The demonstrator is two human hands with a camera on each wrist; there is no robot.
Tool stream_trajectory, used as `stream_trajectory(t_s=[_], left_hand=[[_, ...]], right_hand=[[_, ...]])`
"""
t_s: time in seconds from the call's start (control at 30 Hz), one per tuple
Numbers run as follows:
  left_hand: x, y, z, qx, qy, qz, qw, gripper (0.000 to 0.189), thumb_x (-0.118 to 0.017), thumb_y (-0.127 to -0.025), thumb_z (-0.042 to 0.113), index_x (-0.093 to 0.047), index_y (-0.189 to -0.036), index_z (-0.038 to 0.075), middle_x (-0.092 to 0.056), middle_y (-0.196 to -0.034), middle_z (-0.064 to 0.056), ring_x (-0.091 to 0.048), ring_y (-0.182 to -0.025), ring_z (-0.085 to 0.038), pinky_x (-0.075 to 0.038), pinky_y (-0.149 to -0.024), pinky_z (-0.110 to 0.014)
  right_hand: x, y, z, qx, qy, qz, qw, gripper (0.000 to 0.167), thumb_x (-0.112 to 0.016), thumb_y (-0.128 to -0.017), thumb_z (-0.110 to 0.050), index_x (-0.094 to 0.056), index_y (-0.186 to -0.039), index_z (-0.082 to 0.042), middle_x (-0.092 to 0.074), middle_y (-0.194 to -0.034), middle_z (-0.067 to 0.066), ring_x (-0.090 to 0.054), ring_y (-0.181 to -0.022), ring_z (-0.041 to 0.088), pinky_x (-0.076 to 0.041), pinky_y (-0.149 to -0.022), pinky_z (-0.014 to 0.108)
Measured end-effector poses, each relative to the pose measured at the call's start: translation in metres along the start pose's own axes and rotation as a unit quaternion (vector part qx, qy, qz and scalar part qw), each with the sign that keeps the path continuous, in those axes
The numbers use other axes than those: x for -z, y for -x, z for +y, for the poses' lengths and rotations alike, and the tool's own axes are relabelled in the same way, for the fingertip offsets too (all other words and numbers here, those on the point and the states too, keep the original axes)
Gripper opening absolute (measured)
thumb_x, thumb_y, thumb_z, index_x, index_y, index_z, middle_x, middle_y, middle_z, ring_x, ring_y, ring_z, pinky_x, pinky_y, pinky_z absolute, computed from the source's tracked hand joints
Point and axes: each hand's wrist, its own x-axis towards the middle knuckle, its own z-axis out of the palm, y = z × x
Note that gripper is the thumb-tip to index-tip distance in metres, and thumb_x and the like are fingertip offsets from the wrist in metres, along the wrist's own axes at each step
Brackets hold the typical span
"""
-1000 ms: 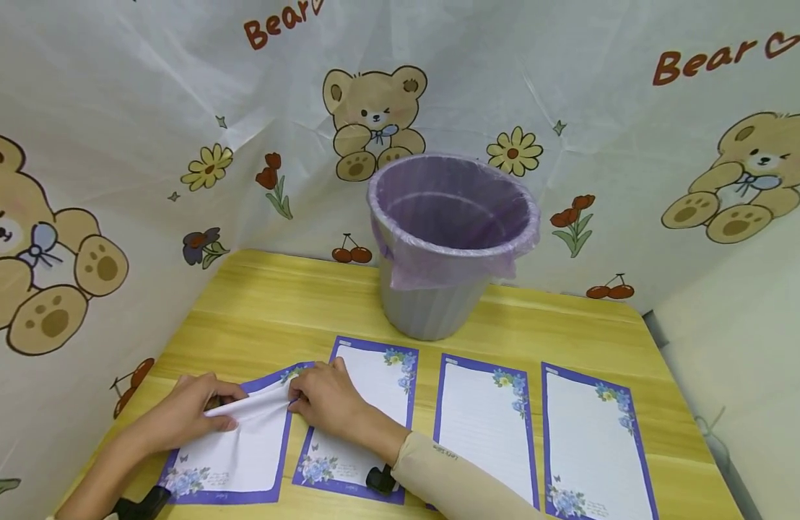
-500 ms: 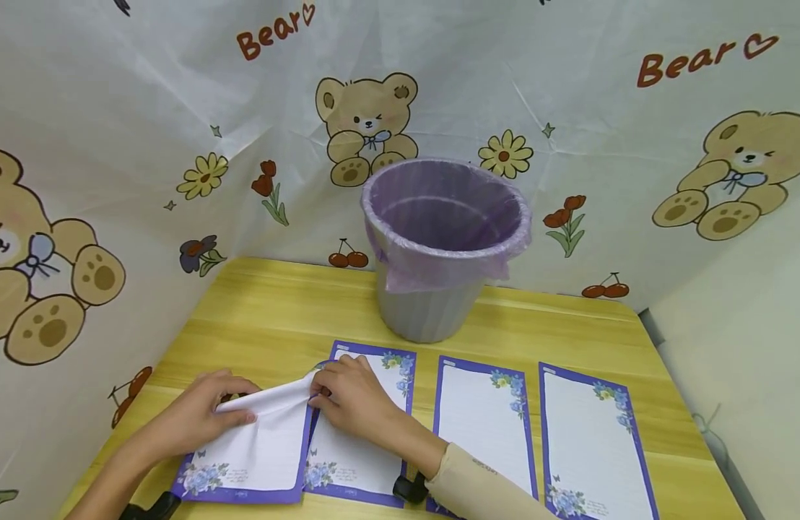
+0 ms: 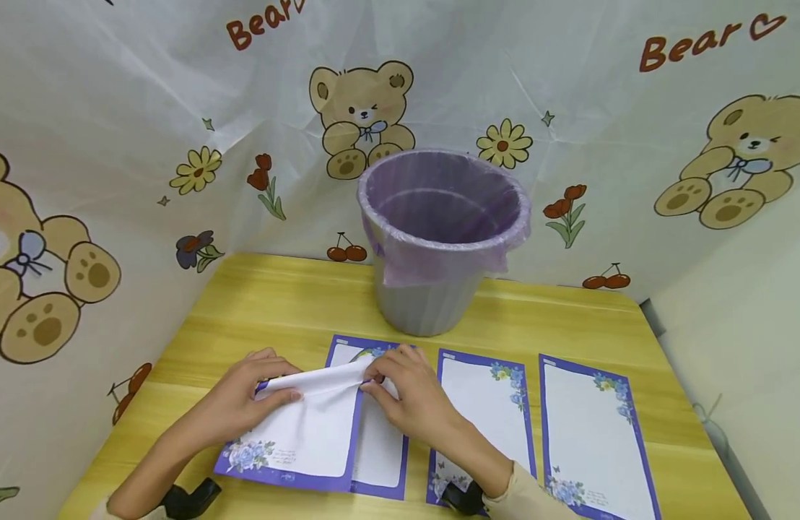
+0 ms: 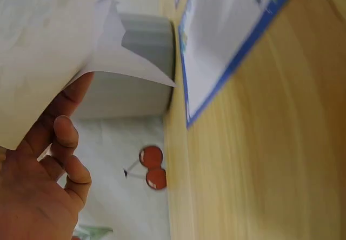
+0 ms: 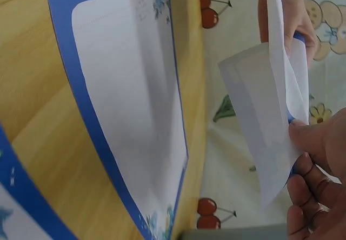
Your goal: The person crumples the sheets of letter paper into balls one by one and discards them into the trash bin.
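Both hands hold one sheet of stationery paper [image 3: 309, 433], white with a purple-blue border and printed blue flowers. In the head view, its top is bent over into a fold between the hands. My left hand [image 3: 247, 393] pinches the fold at its left end, thumb in front. At the other end my right hand [image 3: 413, 393] pinches it between thumb and fingers. The wrist views show the held sheet [image 5: 259, 105] raised off the table. Beneath it lies a second sheet [image 3: 383, 448] of the same print, partly covered.
Two more matching sheets, a middle one [image 3: 481, 404] and a right one [image 3: 598, 433], lie flat on the yellow wooden table [image 3: 276, 303]. Behind them stands a grey bin [image 3: 426, 303] with a purple liner. Bear-printed cloth [image 3: 244, 94] hangs around the back and left.
Both hands have moved right, carrying the pinched sheet from the left end of the row over the second sheet. The bin and the other sheets stay put.
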Motion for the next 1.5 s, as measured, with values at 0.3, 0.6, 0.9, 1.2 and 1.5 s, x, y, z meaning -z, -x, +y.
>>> stream_trajectory(t_s=[0.3,0.6,0.9,1.2,1.5], left_hand=[[-0.021,-0.029,0.018,-0.037,0.1,-0.002,0.9942,0.018,-0.077,-0.102,0.022,-0.081,-0.117,0.03,-0.075,-0.107,0.015,-0.063,-0.097,-0.006,-0.054,-0.081,-0.023],[-0.039,-0.057,0.039,-0.107,0.149,-0.023,0.9827,0.018,-0.076,-0.102,0.016,-0.083,-0.115,0.025,-0.079,-0.109,0.01,-0.06,-0.095,-0.009,-0.051,-0.079,-0.026],[-0.039,-0.072,0.052,-0.118,0.147,-0.032,0.9816,0.017,-0.075,-0.103,0.017,-0.082,-0.117,0.023,-0.079,-0.109,0.01,-0.067,-0.102,-0.008,-0.059,-0.087,-0.028],[-0.041,-0.076,0.061,-0.055,0.192,-0.059,0.9779,0.013,-0.074,-0.104,0.024,-0.08,-0.116,0.023,-0.08,-0.114,0.003,-0.072,-0.088,-0.011,-0.065,-0.072,-0.029],[-0.044,-0.077,0.065,-0.029,0.225,-0.041,0.973,0.01,-0.07,-0.107,0.023,-0.076,-0.115,0.023,-0.079,-0.109,-0.001,-0.071,-0.072,-0.013,-0.063,-0.055,-0.033]], right_hand=[[0.042,0.019,0.018,-0.009,-0.04,0.071,0.9967,0.008,-0.082,-0.097,-0.017,-0.074,-0.098,-0.02,-0.07,-0.096,-0.01,-0.056,-0.097,0.013,-0.046,-0.089,0.031],[0.071,0.037,0.028,-0.014,-0.084,0.135,0.9873,0.017,-0.083,-0.091,0.0,-0.075,-0.098,-0.015,-0.066,-0.119,0.007,-0.067,-0.109,0.019,-0.052,-0.098,0.012],[0.082,0.046,0.032,0.015,-0.091,0.169,0.9813,0.029,-0.085,-0.083,0.012,-0.075,-0.096,-0.012,-0.077,-0.12,0.011,-0.072,-0.107,0.021,-0.055,-0.099,0.011],[0.084,0.049,0.035,0.031,-0.088,0.199,0.9756,0.005,-0.08,-0.098,-0.015,-0.077,-0.095,-0.012,-0.08,-0.101,0.004,-0.071,-0.093,0.016,-0.055,-0.088,0.015],[0.09,0.051,0.036,-0.01,-0.075,0.179,0.9808,0.039,-0.085,-0.082,0.013,-0.074,-0.113,-0.006,-0.078,-0.099,0.005,-0.067,-0.085,0.008,-0.056,-0.082,0.011]])
